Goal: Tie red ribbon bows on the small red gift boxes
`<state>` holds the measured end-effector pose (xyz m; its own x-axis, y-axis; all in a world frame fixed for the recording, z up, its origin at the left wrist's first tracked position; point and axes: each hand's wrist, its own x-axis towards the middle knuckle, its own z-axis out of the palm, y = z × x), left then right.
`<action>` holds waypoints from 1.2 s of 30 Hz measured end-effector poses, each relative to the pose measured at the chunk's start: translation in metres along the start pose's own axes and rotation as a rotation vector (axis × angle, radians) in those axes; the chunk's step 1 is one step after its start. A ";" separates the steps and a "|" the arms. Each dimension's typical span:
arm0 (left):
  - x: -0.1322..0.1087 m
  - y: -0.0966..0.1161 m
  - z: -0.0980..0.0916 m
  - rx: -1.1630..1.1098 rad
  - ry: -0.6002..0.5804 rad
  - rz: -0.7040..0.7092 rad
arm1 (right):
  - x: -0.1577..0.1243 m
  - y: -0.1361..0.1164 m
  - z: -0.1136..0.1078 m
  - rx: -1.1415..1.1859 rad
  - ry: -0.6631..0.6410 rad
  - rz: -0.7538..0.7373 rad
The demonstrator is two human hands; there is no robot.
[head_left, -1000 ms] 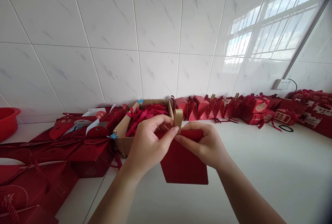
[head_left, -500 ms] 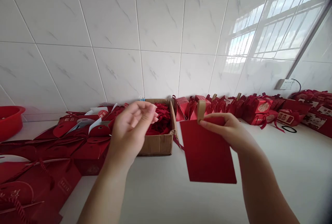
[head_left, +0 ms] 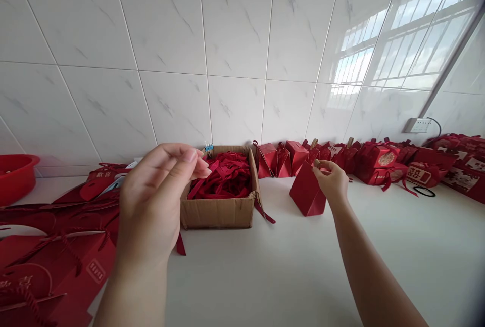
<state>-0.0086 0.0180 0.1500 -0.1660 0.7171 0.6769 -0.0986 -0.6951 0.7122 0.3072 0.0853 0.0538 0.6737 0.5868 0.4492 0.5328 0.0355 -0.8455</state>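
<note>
My right hand [head_left: 332, 180] reaches out over the white counter and grips the top of a red gift box [head_left: 306, 193] that stands on the counter near the back row. My left hand [head_left: 157, 198] is raised in front of me, fingers loosely curled with fingertips near each other, and nothing shows in it. Just beyond it stands a cardboard box [head_left: 220, 212] full of red ribbons [head_left: 223, 175].
A row of finished red gift boxes [head_left: 375, 157] lines the tiled wall at the back right. Flat red box blanks [head_left: 56, 246] are piled at the left. A red basin [head_left: 15, 175] stands at the far left. A black hair band [head_left: 423, 191] lies at the right.
My two hands parted. The right hand carried the red box away to the right and set it down on the counter near the back row; the left hand let go and drew back.
</note>
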 end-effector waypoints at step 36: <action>0.023 -0.129 0.008 1.355 -0.728 -0.311 | -0.027 -0.052 -0.021 0.194 -0.039 -0.231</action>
<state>0.0081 0.1252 0.0753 0.2226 0.9658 0.1331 0.9495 -0.2457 0.1953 0.2718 0.0509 0.0918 0.5237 0.5758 0.6278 0.5593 0.3235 -0.7632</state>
